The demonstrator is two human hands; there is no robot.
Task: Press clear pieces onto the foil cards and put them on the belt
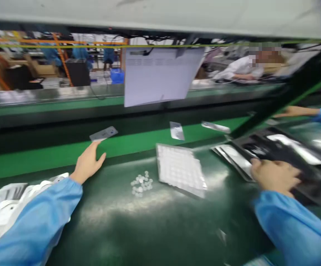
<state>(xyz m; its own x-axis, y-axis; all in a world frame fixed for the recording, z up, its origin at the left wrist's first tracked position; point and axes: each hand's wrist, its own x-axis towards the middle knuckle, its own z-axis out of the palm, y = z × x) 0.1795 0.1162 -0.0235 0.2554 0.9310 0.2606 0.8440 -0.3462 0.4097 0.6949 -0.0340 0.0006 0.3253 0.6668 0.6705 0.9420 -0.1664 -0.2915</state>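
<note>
My left hand (87, 163) reaches toward the far side of the bench, thumb spread from the fingers. Its fingertips meet the near edge of a flat, pale rectangular plate (104, 133) on the green strip; the hand is not closed around it. On the right, my right hand (275, 176), blurred by motion, is over the edge of a black tray (310, 181). Its fingers look apart, and the tips are partly hidden. Flat white-faced pieces (235, 157) lie beside that hand. Between my hands are small round translucent pieces (140, 181) and a sheet of white pads (179, 168).
White molded parts (3, 212) are heaped under my left forearm. Two small flat pieces, a short one (177, 130) and a longer one (215, 127), lie on the green strip. A paper board (163, 75) hangs ahead. A dark slanted post (276, 94) stands near a co-worker's arm (301, 111).
</note>
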